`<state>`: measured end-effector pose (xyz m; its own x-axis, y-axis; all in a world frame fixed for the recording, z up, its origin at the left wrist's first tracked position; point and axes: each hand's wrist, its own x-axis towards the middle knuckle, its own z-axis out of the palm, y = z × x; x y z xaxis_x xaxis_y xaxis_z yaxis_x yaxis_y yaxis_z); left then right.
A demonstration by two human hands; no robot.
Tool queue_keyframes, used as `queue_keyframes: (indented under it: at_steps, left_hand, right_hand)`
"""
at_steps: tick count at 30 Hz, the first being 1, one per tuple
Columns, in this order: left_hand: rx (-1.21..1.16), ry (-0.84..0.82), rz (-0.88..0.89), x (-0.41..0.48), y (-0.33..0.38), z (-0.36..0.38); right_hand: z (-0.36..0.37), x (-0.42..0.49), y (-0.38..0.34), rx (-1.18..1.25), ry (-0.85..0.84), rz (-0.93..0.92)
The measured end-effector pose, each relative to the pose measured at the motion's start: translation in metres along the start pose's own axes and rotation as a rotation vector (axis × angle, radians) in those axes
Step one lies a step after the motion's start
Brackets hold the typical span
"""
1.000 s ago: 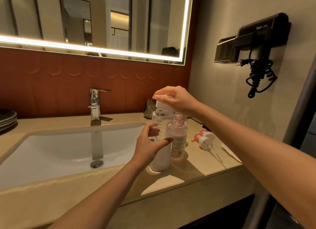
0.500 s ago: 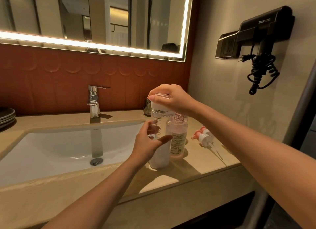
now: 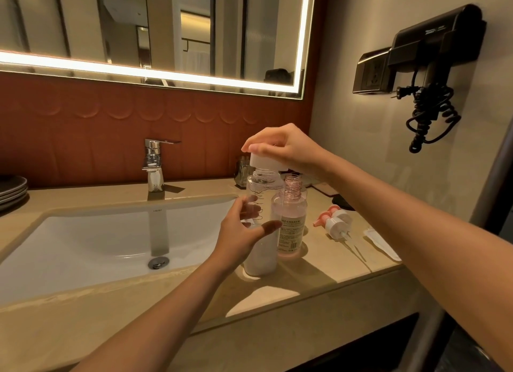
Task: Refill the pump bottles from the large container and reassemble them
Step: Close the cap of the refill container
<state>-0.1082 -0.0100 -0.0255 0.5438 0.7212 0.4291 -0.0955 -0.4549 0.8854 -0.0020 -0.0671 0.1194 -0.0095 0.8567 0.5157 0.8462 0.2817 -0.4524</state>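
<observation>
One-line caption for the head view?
Right hand grips the white cap of the large container; left hand steadies it beside an open pink bottle.

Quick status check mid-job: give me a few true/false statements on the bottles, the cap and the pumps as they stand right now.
1. The right hand grips the white cap on top of the large container. True.
2. The pink bottle has its pump screwed on. False: its threaded neck is open, and two pump heads lie on the counter to its right.
3. The pink bottle stands upright right beside the large container. True.
4. The large container lies on its side. False: it stands upright on the counter.
</observation>
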Motion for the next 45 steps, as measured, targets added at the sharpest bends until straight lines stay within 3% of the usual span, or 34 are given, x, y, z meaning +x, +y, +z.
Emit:
queue_keyframes:
  at_steps: [25, 34, 41, 45]
  left_hand:
    - [0.003, -0.003, -0.024, -0.002, 0.003, 0.000]
    - [0.000, -0.001, -0.006, -0.002, 0.003, -0.001]
    - [-0.001, 0.003, -0.004, -0.002, 0.004, 0.000]
    - [0.001, 0.010, 0.000, -0.002, 0.003, 0.000]
  right_hand:
    - [0.016, -0.006, -0.005, -0.131, 0.017, 0.031]
    - [-0.014, -0.012, -0.008, -0.089, -0.307, 0.171]
    - [-0.006, -0.016, -0.003, -0.092, -0.159, 0.172]
    - [-0.011, -0.015, -0.007, -0.077, -0.217, 0.206]
